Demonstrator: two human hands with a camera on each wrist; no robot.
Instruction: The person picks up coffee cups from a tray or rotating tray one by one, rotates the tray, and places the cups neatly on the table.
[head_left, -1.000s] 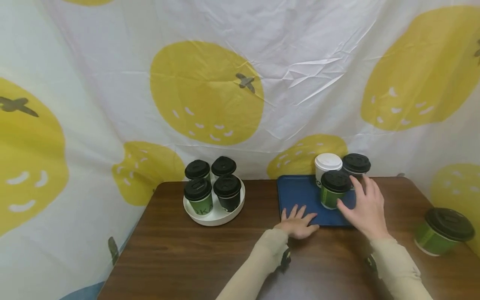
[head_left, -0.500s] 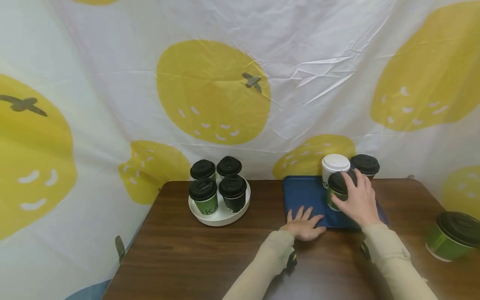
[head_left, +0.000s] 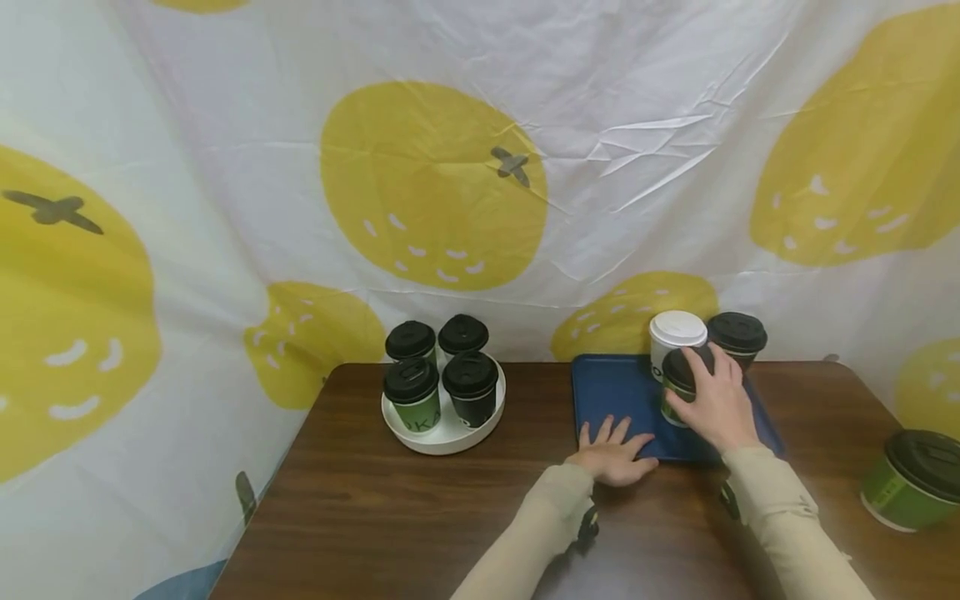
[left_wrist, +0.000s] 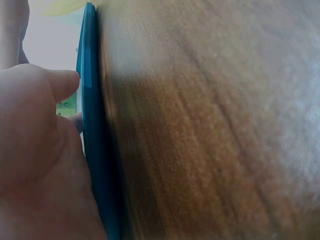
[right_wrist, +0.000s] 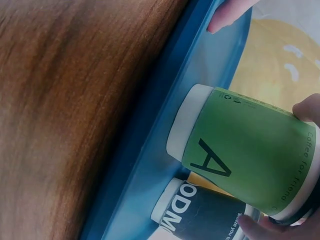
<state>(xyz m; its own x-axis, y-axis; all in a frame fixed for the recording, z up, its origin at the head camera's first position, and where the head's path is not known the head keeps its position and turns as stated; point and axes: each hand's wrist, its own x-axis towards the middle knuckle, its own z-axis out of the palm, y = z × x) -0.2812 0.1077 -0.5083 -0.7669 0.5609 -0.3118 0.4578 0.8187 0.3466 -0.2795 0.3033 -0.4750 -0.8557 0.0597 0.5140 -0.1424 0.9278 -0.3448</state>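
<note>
My right hand [head_left: 720, 408] grips a green paper coffee cup [right_wrist: 245, 150] near its black lid, the thumb on one side and fingers on the other. The cup stands upright over the blue tray [head_left: 618, 387]; whether its base touches cannot be told. Behind it are a white-lidded cup [head_left: 678, 330] and a black-lidded dark cup [head_left: 738, 333]. My left hand [head_left: 613, 463] lies with fingers spread on the tray's near left edge. In the left wrist view, that hand's thumb is beside the tray's rim [left_wrist: 90, 75].
A round white tray [head_left: 431, 447] to the left holds several black-lidded cups, among them a green cup [head_left: 417, 412] in front. Another green cup [head_left: 903, 492] with a black lid stands alone at the table's right. A fruit-print cloth [head_left: 585, 108] hangs behind the brown table [head_left: 360, 500].
My right hand has moved left onto the green cup and taken hold of it near the lid. The left hand stays on the tray's edge; the head view has shifted slightly.
</note>
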